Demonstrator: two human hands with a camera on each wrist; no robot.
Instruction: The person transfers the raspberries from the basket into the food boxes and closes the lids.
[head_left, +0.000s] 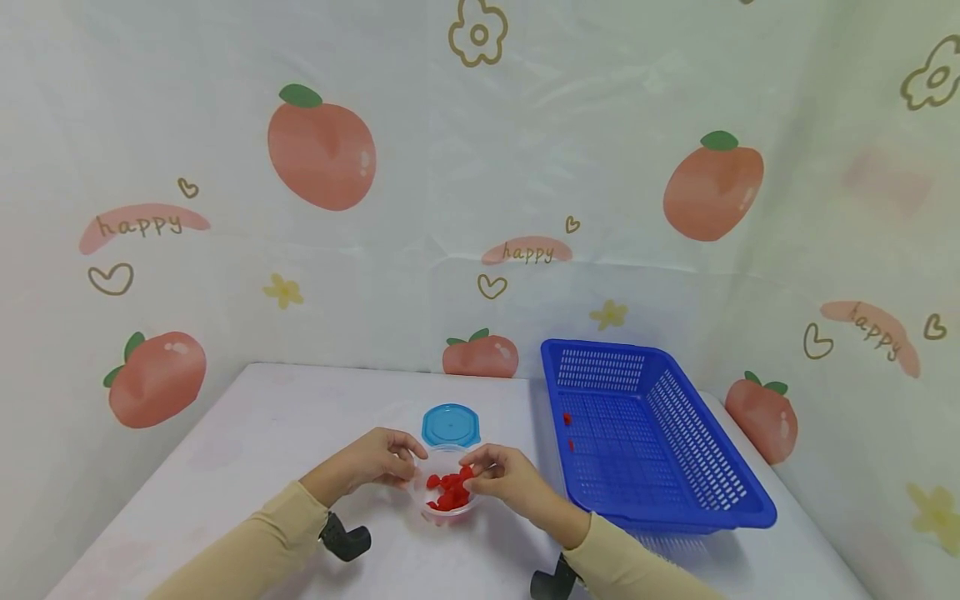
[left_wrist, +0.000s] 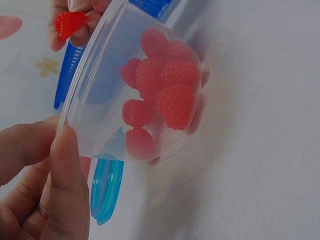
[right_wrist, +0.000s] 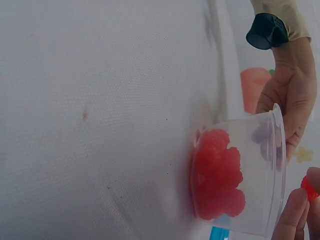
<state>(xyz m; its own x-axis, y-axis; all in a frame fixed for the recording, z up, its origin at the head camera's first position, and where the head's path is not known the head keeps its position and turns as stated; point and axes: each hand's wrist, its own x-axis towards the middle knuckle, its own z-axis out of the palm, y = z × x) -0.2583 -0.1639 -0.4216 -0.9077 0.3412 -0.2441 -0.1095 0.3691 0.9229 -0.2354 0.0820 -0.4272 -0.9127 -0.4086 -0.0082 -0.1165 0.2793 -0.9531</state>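
Note:
A clear plastic tub (left_wrist: 100,135) stands on the white table, with several red raspberries (left_wrist: 172,105) heaped in its bottom. My left hand (head_left: 378,460) pinches the tub's rim between thumb and finger on its left side. Over the right side of the rim, my right hand (head_left: 504,478) holds a single raspberry (left_wrist: 69,24) between its fingertips; the same berry shows at the edge of the right wrist view. Just behind the tub lies a blue lid (head_left: 451,425), flat on the table.
To the right stands a large blue plastic basket (head_left: 667,517) with slotted walls. Two small red pieces (head_left: 567,419) lie along its left side. A white curtain (head_left: 420,167) printed with peaches hangs behind the table.

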